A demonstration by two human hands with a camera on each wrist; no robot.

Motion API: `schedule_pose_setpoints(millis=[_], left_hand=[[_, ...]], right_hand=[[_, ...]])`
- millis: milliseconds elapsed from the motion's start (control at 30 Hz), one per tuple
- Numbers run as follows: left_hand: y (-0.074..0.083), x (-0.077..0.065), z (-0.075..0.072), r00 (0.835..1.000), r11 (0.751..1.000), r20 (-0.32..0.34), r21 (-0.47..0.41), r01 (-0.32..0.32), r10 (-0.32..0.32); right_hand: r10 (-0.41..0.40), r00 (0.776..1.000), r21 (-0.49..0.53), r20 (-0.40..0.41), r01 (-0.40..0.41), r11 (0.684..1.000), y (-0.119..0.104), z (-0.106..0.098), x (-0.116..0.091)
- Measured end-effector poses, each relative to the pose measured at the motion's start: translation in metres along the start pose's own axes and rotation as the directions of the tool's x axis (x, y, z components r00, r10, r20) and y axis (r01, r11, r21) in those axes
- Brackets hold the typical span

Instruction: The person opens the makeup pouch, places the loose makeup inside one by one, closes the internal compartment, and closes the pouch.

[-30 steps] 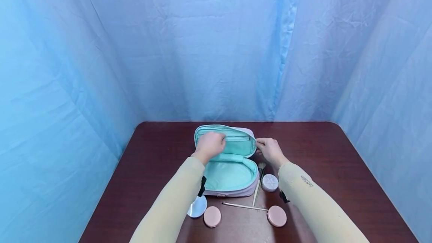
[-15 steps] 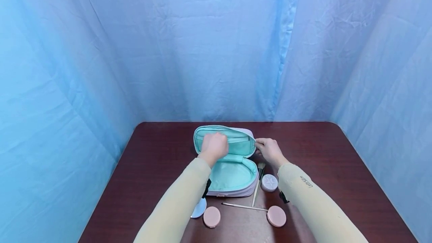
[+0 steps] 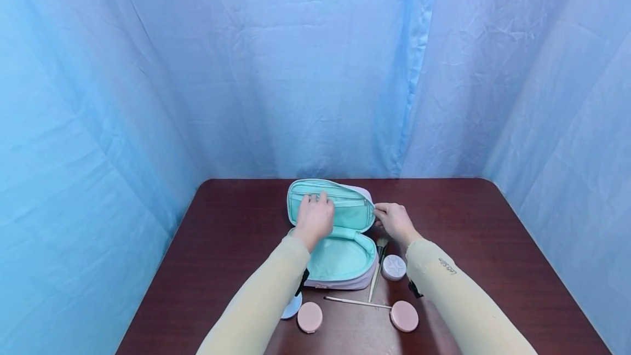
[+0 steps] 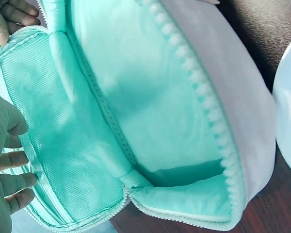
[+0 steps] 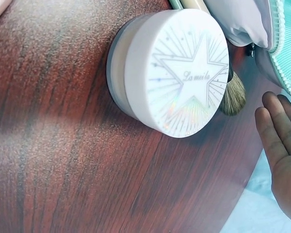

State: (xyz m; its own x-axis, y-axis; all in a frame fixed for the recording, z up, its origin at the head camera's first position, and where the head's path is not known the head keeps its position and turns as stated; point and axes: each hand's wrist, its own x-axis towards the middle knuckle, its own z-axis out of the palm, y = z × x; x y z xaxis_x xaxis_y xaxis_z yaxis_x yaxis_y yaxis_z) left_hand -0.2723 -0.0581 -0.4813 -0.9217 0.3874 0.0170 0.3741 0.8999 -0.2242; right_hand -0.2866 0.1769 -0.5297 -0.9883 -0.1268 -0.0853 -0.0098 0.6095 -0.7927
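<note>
An unzipped cosmetic bag, lilac outside and mint green inside, lies with its lid folded back. My left hand is over the lid's mesh pocket. Its fingers are spread and loosely bent at the pocket's band, pinching nothing that I can see. With thumb and fingertips, my right hand pinches the right edge of the lid. In the right wrist view that hand shows only in part, beside the zipper edge. The bag's lower compartment shows bare lining; my left forearm covers its left side in the head view.
Right of the bag lie makeup brushes and a round white jar with a star on its lid. In front are two pink compacts, a thin brush and a pale disc partly under my left sleeve. Blue curtains surround the table.
My left hand has shifted slightly right along the lid, and its fingers have gone from bunched to spread. The lid's left side has moved a little back. My right hand keeps its grip.
</note>
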Motion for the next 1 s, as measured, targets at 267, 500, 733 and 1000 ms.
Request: schedule_pose_setpoints(millis=[267,500,733,1000], left_hand=[[0.000,-0.001,0.008,1.000,1.000,-0.007,0.020,-0.016,0.016],[-0.009,-0.003,0.005,1.000,0.999,-0.001,-0.031,-0.021,0.021],[-0.018,-0.004,0.003,0.999,0.997,0.004,-0.076,-0.034,0.034],[-0.030,-0.007,0.008,1.000,0.997,-0.005,-0.078,-0.029,0.028]], right_hand=[[0.000,1.000,-0.028,-0.003,0.000,1.000,0.001,0.000,0.000],[-0.011,1.000,-0.052,-0.008,0.011,0.999,0.000,-0.001,-0.002],[-0.037,0.999,-0.068,-0.012,0.036,0.997,0.000,-0.001,-0.001],[-0.023,1.000,-0.072,-0.020,0.021,0.997,-0.002,-0.001,-0.001]])
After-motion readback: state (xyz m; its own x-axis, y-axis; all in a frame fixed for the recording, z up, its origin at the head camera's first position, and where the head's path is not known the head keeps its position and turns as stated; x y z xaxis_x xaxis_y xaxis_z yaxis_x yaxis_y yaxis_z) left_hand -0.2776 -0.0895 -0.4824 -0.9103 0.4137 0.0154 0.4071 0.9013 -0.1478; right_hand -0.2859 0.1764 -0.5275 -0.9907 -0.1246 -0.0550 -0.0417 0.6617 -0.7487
